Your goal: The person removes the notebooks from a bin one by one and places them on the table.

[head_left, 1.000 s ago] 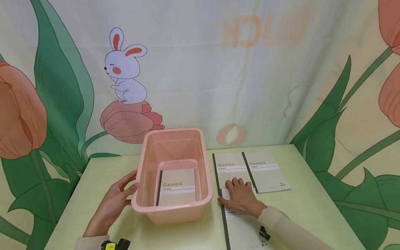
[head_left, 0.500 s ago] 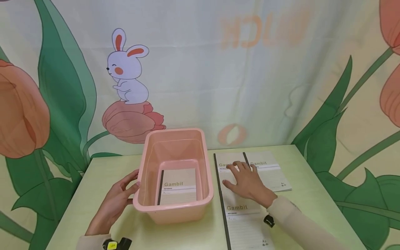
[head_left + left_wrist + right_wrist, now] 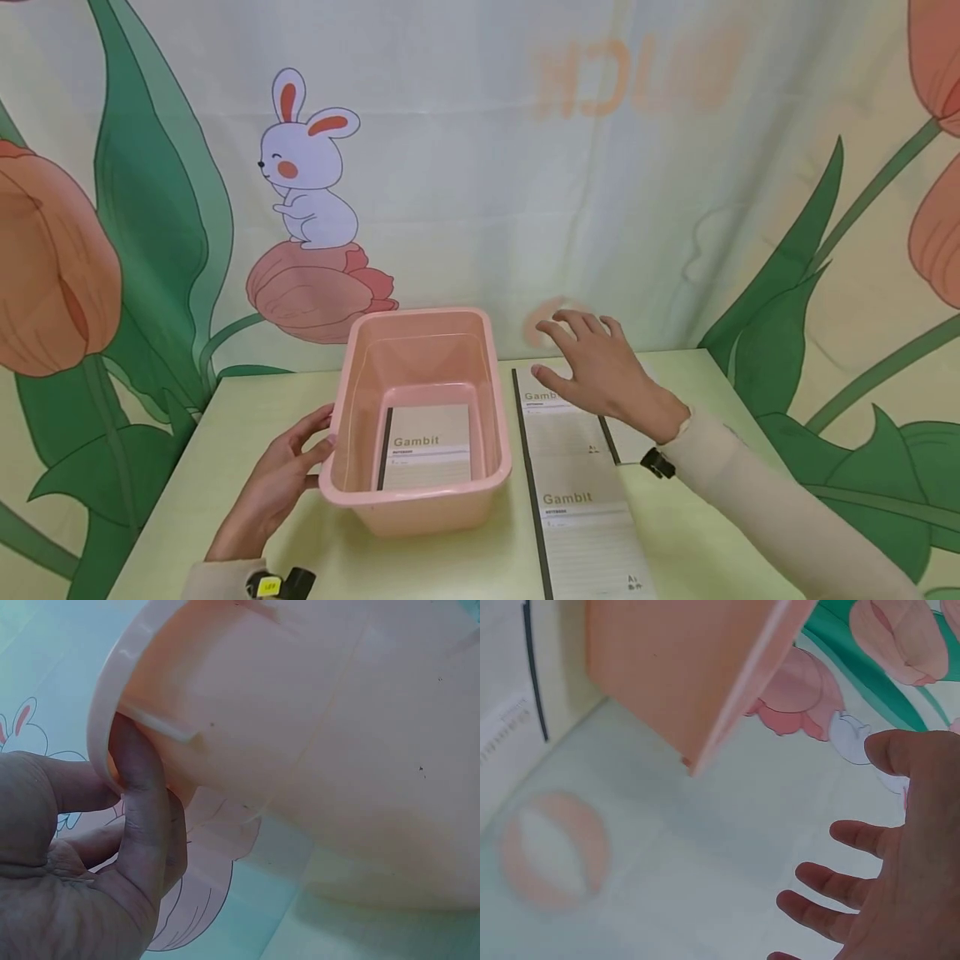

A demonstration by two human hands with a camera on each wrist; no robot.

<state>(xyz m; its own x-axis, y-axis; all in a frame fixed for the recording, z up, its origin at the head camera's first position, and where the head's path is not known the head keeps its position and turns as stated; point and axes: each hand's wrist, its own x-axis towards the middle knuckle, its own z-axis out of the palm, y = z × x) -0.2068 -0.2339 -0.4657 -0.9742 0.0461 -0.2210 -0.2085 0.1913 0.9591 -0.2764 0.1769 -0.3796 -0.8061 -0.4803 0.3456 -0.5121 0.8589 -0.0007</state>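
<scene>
My left hand (image 3: 277, 483) grips the left rim of a pink plastic basin (image 3: 420, 521); in the left wrist view, thumb and fingers pinch its lip (image 3: 105, 712). Flat on the basin's floor lies a Gambit notebook (image 3: 427, 467) with a black spine. To the right, my right hand (image 3: 603, 371) hovers with fingers spread and holds nothing. Below it are a far notebook (image 3: 558, 433) and another notebook (image 3: 626, 442), mostly covered by the hand and wrist in the head view. A nearer notebook (image 3: 588, 542) continues the left column toward the front edge.
The pale green tabletop (image 3: 720, 517) carries everything. Right behind it hangs a printed curtain (image 3: 450, 167) with a rabbit and tulips. The basin's walls stand well above the notebooks beside it.
My right hand has lifted off the notebooks and moved up and away toward the curtain, uncovering the near notebook's title. My left hand stays on the basin rim.
</scene>
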